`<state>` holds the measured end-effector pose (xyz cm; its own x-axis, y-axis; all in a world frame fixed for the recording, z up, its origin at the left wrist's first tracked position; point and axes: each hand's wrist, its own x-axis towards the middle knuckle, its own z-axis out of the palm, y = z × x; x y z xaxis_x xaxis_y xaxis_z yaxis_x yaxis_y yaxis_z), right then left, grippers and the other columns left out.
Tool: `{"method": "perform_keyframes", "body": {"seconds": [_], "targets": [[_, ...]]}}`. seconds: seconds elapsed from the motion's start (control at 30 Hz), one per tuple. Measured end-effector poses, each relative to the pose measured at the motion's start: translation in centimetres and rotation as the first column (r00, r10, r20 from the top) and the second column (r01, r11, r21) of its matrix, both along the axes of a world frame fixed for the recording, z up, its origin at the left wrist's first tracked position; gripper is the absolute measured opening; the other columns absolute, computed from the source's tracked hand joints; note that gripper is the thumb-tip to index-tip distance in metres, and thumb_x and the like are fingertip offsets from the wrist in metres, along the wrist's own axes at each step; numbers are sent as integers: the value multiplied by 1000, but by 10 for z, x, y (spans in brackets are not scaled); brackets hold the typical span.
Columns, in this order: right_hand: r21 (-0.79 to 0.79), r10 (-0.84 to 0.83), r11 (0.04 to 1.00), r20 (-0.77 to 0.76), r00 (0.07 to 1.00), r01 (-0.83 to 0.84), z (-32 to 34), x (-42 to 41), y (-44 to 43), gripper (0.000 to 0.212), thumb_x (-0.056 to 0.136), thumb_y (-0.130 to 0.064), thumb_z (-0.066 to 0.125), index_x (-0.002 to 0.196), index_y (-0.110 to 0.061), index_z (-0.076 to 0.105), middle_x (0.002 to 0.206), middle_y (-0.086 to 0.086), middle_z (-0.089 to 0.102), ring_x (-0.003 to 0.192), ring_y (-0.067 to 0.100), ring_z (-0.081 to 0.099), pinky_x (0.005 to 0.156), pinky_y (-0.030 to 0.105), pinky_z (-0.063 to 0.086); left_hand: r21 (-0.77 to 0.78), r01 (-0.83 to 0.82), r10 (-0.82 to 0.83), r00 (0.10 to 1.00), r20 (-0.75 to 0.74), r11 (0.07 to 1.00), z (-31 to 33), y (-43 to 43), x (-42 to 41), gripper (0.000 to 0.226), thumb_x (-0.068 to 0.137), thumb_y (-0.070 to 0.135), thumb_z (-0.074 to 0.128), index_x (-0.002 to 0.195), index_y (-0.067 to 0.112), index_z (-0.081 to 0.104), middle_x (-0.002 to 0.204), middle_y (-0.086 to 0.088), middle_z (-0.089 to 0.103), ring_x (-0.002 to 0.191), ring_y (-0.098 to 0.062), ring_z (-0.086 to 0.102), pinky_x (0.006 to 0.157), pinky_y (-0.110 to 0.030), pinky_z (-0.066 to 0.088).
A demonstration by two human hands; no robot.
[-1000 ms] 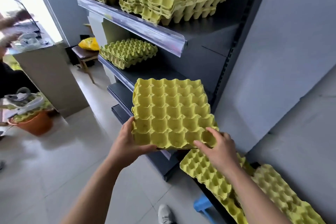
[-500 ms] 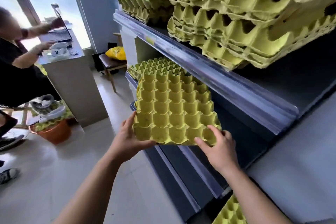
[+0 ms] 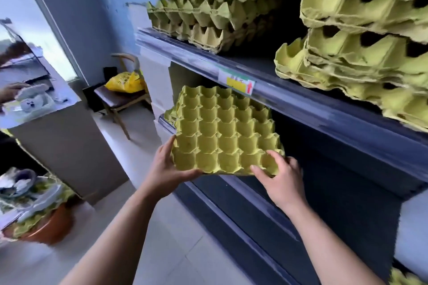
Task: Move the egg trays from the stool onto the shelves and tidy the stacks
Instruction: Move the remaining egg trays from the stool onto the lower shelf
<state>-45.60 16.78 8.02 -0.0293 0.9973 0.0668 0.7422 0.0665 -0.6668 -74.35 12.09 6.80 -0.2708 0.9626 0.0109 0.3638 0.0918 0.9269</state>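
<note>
Pulp egg tray (image 3: 224, 129), likely light, stiff yet crushable, sits gripped at its near corners by left hand (image 3: 165, 169) and right hand (image 3: 280, 183).

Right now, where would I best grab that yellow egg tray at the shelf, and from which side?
Probably its near edge, at both corners, from the aisle side. The egg tray is wide, thin and roughly level, so two spread holds steady it; the left hand and right hand grip there. Its far edge reaches under the shelf rail, leaving little room.
</note>
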Motion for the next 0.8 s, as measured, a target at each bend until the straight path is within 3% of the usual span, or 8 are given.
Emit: {"method": "perform_keyframes", "body": {"seconds": [0.3,0.47,0.6,0.8], "targets": [[11,-138,990,65,988,137,5,-81,40,64,76,-63,61,133,-37,46,130,12,38,118,32,36,97,45,41,-4,77,-77,997,5,997,-1,74,-73,132,39,48,93,150,37,22,143,9,34,130,-9,41,110,-37,38],[42,-193,981,88,977,190,1,-108,75,67,74,-65,61,133,-36,48,126,15,41,114,35,38,98,43,39,-9,110,-110,994,-28,994,-5,119,-97,133,32,60,91,146,41,27,138,5,41,126,-13,47,107,-39,42],[20,-196,981,109,975,195,-3,-126,100,69,74,-70,56,134,-37,46,130,18,39,117,37,36,101,46,37,9,101,-101,995,-21,995,0,147,-111,123,35,47,94,142,41,33,129,7,44,120,-11,49,105,-36,43],[-7,-210,977,117,971,213,-10,-150,121,71,75,-70,54,136,-35,45,128,17,37,119,38,35,103,46,35,-59,127,-128,992,-2,990,-6,188,-138,133,27,55,90,144,40,30,136,4,47,123,-15,50,106,-41,43]]}}
